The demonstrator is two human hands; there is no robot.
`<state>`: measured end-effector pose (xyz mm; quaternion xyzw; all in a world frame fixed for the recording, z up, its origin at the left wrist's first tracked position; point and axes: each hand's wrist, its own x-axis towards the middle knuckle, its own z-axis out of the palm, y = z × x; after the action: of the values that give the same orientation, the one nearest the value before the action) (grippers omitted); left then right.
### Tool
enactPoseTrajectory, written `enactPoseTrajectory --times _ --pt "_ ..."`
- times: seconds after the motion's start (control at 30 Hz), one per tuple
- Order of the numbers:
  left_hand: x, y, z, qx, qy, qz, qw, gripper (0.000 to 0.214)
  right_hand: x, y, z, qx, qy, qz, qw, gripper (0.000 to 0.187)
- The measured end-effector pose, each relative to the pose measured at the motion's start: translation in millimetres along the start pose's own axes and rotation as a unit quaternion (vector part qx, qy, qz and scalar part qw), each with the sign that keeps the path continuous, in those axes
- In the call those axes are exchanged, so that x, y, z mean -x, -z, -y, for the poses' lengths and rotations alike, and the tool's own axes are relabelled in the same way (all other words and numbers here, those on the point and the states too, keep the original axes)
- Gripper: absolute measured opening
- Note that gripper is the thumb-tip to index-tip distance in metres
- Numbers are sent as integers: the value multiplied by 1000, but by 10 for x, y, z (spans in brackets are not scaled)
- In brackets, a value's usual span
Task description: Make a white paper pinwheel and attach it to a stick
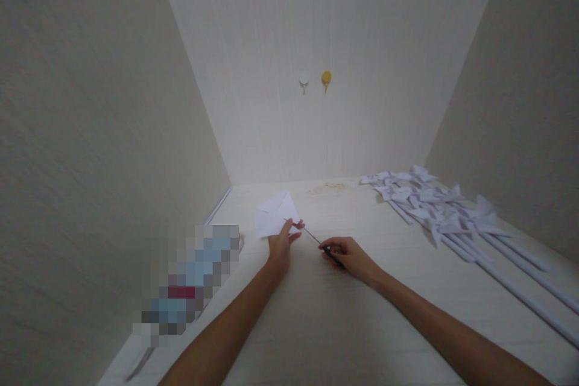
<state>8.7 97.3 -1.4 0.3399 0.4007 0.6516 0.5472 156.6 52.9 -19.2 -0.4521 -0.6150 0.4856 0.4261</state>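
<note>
In the head view my left hand (281, 244) pinches the lower right part of a white paper square (270, 217), holding it up over the table. Lines that look like cuts or folds run from its corners inward. My right hand (342, 255) is closed around the dark handle of a thin tool with a long slender metal shaft (312, 236); I cannot tell if it is an awl or a screwdriver. Its shaft points up and left to the paper beside my left fingers. Whether the tip pierces the paper is not clear.
Several white paper pinwheels (436, 217) on rolled paper sticks (520, 295) lie along the right side. A pixelated blurred object (199, 277) lies at left, by the wall. Two hooks, one white (304, 79) and one yellow (326, 78), hang on the back wall. Side walls flank the table (289, 325).
</note>
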Motion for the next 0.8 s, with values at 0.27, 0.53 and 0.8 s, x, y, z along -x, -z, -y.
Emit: enactPoseTrajectory --times 0.27,0.53,0.8 --pt "-2 -7 -12 -6 5 -10 1000 12 -16 4 -83 6 14 -18 1000 21" --pt "-15 2 -4 -8 5 -5 1000 13 6 5 -12 37 20 -15 999 21" --pt "-20 10 10 -4 -22 -5 1000 15 34 -2 94 28 25 -4 999 15"
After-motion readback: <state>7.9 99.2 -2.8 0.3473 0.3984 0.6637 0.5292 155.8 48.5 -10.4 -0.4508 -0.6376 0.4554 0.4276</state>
